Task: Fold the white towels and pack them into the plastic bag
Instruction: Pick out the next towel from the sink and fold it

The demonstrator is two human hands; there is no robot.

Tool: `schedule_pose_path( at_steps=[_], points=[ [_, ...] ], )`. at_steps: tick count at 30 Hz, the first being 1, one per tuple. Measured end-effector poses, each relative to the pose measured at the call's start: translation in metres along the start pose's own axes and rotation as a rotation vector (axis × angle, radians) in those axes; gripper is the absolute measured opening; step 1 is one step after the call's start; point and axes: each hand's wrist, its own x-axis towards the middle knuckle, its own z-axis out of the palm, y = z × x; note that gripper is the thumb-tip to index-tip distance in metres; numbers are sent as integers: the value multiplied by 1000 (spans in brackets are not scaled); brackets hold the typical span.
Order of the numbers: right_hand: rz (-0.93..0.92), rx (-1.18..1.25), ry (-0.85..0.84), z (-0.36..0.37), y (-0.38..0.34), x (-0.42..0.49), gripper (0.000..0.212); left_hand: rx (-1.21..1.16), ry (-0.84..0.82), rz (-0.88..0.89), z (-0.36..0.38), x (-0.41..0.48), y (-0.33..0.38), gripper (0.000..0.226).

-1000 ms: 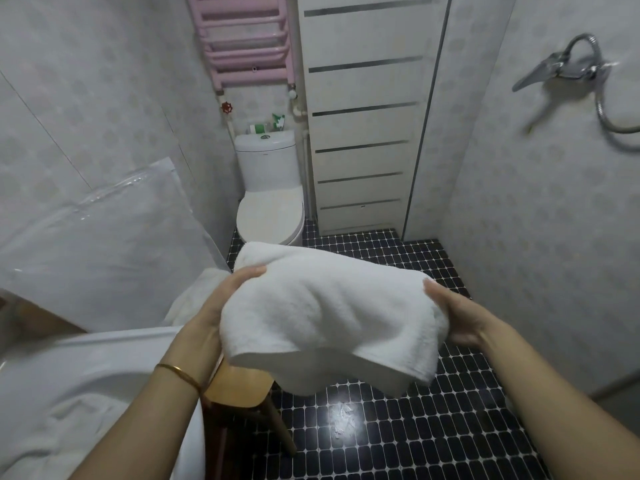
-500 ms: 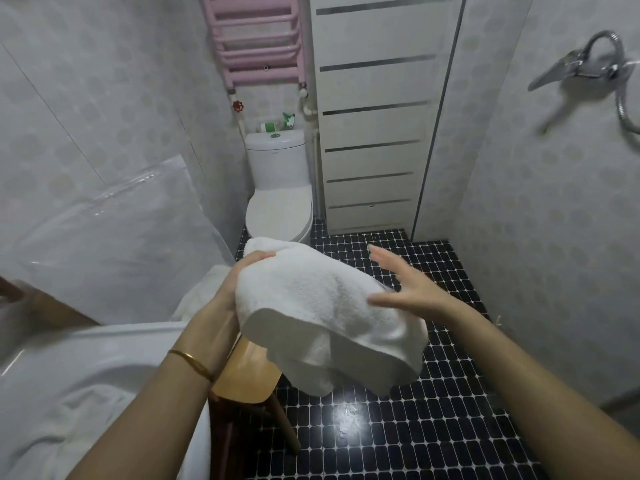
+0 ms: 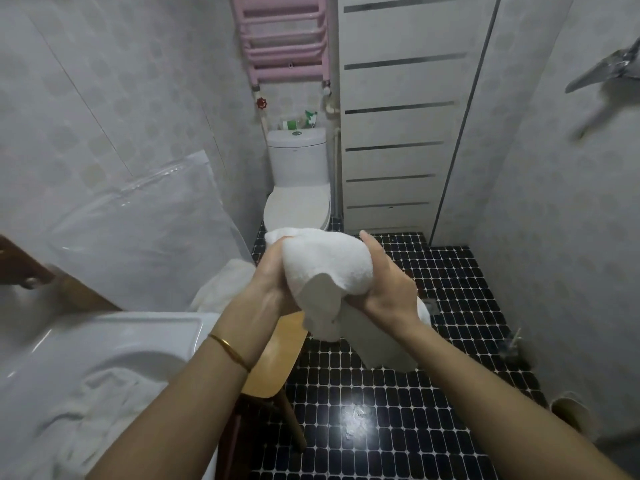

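Plainly, the fingers of your left hand (image 3: 273, 275) were curled round the left side of the white towel (image 3: 322, 261). Their tips were buried behind the cloth, so only the thumb side showed. Your right hand (image 3: 388, 282) clamped the other side, thumb laid up along the bundle and fingers tucked under it, mostly out of sight. How many folds the cloth had could not be made out.

You held the white towel in the air between both hands, above the black tiled floor (image 3: 450, 306) and in front of the toilet (image 3: 298, 202). It was bunched into a thick roll. Its long axis ran from the far upper end, by the toilet, down toward you, and a loose tail hung below your right wrist toward the floor. A thin gold bangle (image 3: 227, 346) sat on your left wrist.

To your left the clear plastic bag (image 3: 138, 237) leaned upright against the tiled wall (image 3: 104, 98); whether anything lay inside it could not be told. Just below it a second towel (image 3: 221, 285) rested on the wooden stool (image 3: 273, 358), partly hidden behind your left hand. The white sink (image 3: 104, 327) at lower left held a crumpled towel (image 3: 79, 410), cut off by the frame edge. On the right wall a chrome fitting (image 3: 609, 71) was blurred and also cut off.
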Motion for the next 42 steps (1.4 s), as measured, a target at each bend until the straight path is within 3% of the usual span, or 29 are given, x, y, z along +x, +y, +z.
schedule_pose_path(
  at_steps=[3,6,9,11,15,18,21,25,30,35,38,40,42],
  points=[
    [142,140,-62,-2,-1,13,77,-161,19,-55,-5,7,14,41],
    [338,435,-183,-5,10,30,66,-171,24,-49,-23,14,25,28],
    [408,709,-264,-5,23,48,52,41,210,1,-44,22,15,23],
    [397,786,-354,0,26,59,56,204,317,50,-54,28,-2,9],
    [428,954,-581,25,27,75,58,225,206,2,-64,38,-23,46],
    [452,1004,-760,47,20,88,57,220,213,127,-73,53,-20,67],
    [469,957,-893,73,13,109,61,204,443,260,-88,65,-3,84],
    [474,921,-1095,118,-9,145,65,217,627,379,-114,83,32,73],
    [395,938,-977,173,-60,204,62,245,644,425,-158,91,101,59],
    [296,1028,-969,211,-119,264,54,303,643,451,-218,76,173,36],
    [275,1043,-916,219,-156,303,49,660,1005,570,-258,62,216,30],
    [309,1114,-924,220,-179,326,48,1001,1256,475,-281,55,234,30],
    [337,1277,-969,222,-203,348,27,1210,1345,288,-299,51,240,26]
  ],
)
